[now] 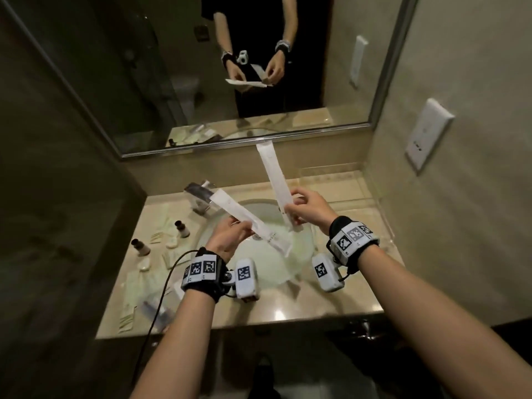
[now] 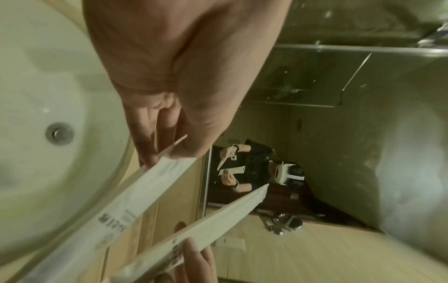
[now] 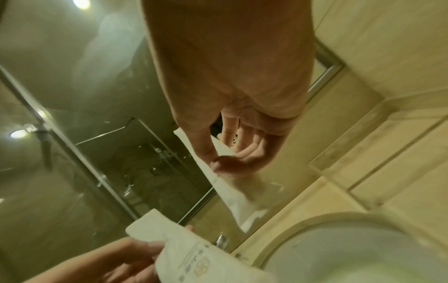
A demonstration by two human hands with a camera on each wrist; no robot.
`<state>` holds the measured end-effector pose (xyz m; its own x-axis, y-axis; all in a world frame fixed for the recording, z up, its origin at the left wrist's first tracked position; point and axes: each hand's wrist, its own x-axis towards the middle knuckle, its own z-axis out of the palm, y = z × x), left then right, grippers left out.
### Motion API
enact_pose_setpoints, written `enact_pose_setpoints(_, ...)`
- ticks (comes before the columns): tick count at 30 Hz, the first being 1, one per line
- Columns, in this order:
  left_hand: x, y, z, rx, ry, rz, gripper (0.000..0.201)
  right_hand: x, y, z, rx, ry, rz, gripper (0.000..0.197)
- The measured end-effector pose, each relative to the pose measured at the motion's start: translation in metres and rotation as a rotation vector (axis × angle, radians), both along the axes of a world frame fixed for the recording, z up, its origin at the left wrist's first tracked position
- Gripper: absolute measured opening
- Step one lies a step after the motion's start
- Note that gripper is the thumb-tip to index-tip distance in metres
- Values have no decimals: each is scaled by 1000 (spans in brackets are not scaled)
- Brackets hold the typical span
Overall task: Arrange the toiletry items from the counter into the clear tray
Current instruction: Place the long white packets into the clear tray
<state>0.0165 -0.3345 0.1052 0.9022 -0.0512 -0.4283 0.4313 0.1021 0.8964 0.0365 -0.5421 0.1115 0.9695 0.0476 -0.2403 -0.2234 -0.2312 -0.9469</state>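
Sachets, long and white, two in number, were what we held above the sink (image 1: 299, 269). Our left hand (image 1: 230, 236) kept its grip clamped on the first sachet (image 1: 244, 216), thumb and fingers pinching it near mid-length; it slanted from the faucet (image 1: 198, 194) down toward the basin. Our right hand (image 1: 309, 210) pinched the second sachet (image 1: 273, 175) near its lower end, the upper end rising toward the mirror (image 1: 230, 67). We logged the clear tray (image 1: 345, 185) on the table (image 1: 331, 300) at back right, well apart from both sachets. Left of the sink we counted two small dark-capped bottles (image 1: 182, 228), pale soaps (image 1: 172, 242) and flat packets (image 1: 128, 315).
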Motion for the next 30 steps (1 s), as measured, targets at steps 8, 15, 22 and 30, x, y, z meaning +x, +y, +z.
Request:
enact_pose_setpoints(8, 30, -75, -25, -95, 130, 68, 9, -4, -106, -21, 10, 44, -175, 25)
enact_pose_setpoints(15, 84, -104, -67, -105, 159, 136, 12, 33, -150, -75, -225, 84, -245, 25)
enact_pose_setpoints(22, 132, -91, -98, -54, 214, 290, 3, 79, -161, -137, -615, 264, -101, 19)
enact_pose_setpoints(30, 159, -87, -119, -67, 241, 282, 4, 89, -160, -180, -965, 438, 203, 38)
